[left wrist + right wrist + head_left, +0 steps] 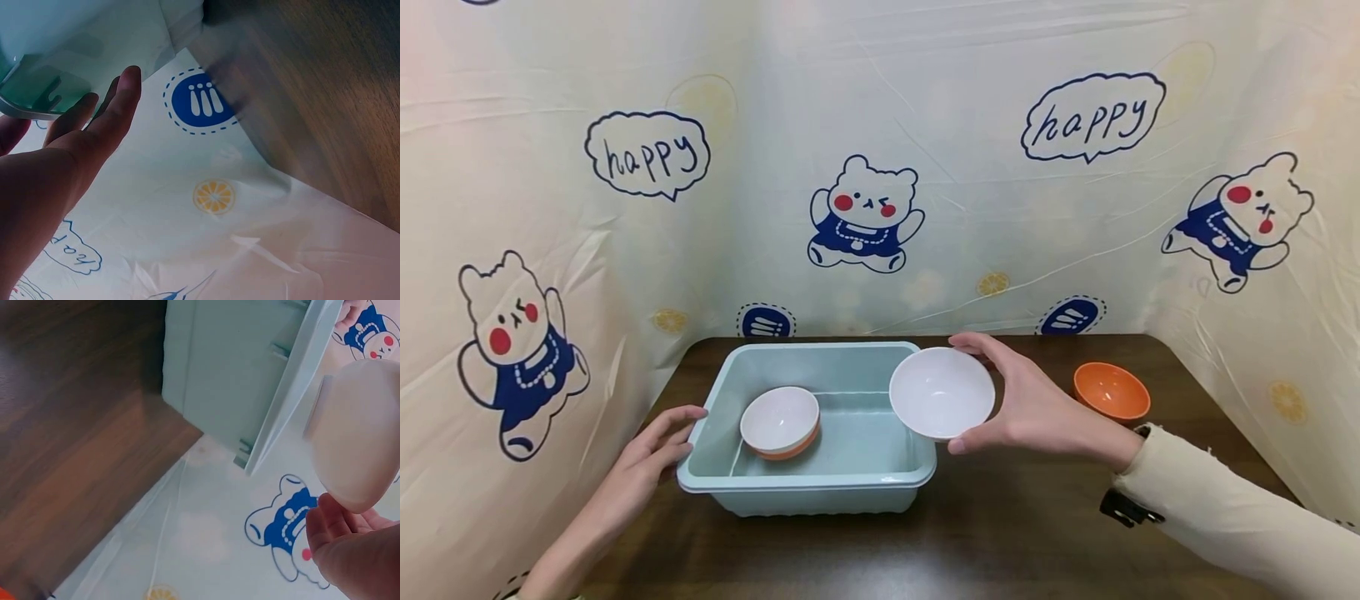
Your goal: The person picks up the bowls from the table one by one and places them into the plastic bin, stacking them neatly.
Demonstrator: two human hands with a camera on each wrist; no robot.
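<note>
Sleeve (1232, 525) right of tub (805, 482); right hand (1028, 408), spread wide, grips white bowl (942, 392) at tub's right end; left hand (649, 454), fingers relaxed, touches left rim, likely steadying it.

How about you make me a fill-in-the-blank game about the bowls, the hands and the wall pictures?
1. The right hand holds a bowl, and the color inside that bowl is ____.
2. The number of bowls the left hand holds is ____.
3. In the head view, the orange bowl on the table stands to the ____ of the tub.
4. The word written in both speech bubbles is ____.

Missing words: white; zero; right; happy.
</note>
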